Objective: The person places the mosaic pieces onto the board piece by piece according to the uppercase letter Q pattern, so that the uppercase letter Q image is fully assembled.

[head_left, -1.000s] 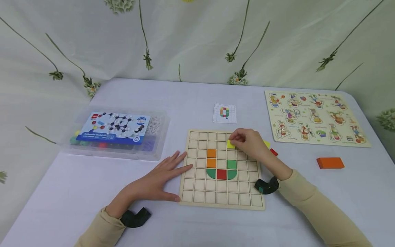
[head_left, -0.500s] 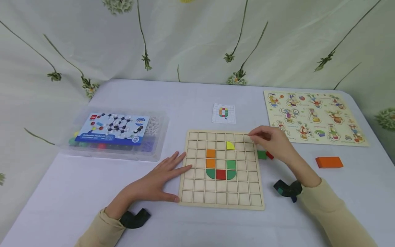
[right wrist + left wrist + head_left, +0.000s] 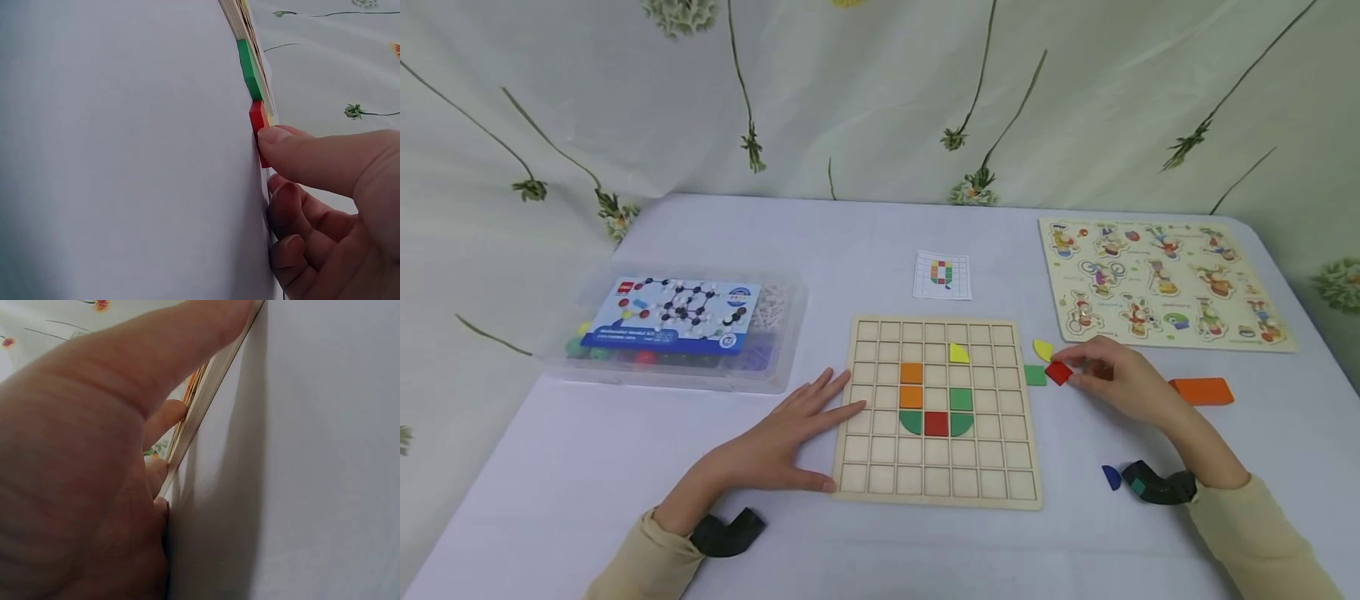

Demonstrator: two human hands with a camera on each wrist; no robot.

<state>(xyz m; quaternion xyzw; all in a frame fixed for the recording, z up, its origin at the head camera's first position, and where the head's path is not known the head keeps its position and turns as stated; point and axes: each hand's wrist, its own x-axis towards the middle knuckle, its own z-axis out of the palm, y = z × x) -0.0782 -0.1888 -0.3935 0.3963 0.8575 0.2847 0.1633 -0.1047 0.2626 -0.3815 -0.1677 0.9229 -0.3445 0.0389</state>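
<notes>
Head view shows the right hand pinching a red square, just right of the wooden board and beside a green square. It looks light, hard and smooth, so its side edges should be good to grab. The left hand has its fingers spread, touching the board's left side. Farther left, a blue box label seems to say "Molecular Model Kit"; its smaller words are too blurry.

Clear kit box on left, blue-and-white label on top, puzzle board at back right, floral backdrop behind, white tablecloth underneath
</notes>
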